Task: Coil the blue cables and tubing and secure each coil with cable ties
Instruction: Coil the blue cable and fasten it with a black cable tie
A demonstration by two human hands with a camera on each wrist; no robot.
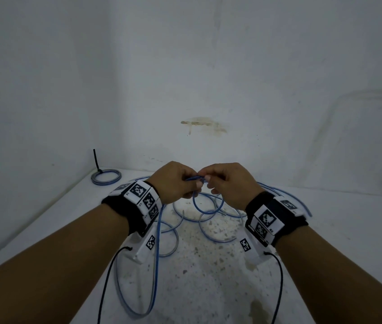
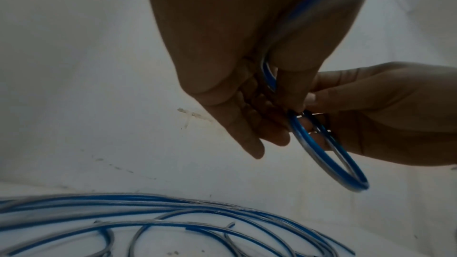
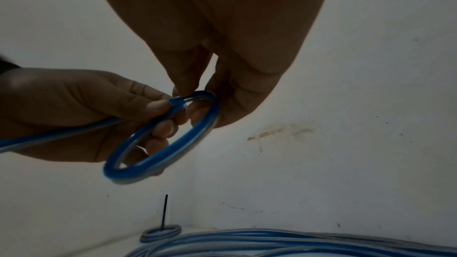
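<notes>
holding a small loop of blue tubing [image 1: 205, 202] up above the counter [image 1: 339, 230], both hands meet at the top of it. the left hand [image 1: 173, 181] has its thumb and fingers [image 3: 158, 107] curled and pinched onto the tubing where the loop closes, and one strand runs back from that pinch under the left wrist and down toward the counter. the right hand [image 1: 229, 181] pinches the same top stretch just beside the left, its fingers [image 3: 185, 77] pressed together on the tubing, the two hands touching or nearly so. the loop hangs below the fingertips, tilted, with what looks like two turns lying side by side in the wrist views; its lower arc is free of both hands and well above the surface.

below and beyond the hands, the rest of the blue tubing lies in loose tangled curves [image 1: 166, 232] spread across the speckled white counter, some strands reaching out to the right near the wall [image 1: 232, 66].

at the far left corner of the counter a finished coil [image 1: 106, 177] lies flat, apart from the loose tangle, bound by a black cable tie [image 1: 96, 160] whose tail stands upright against the wall.

both wrists carry black straps with white marker blocks [image 1: 142, 195], and thin black cords [image 1: 108, 281] trail from them.
</notes>
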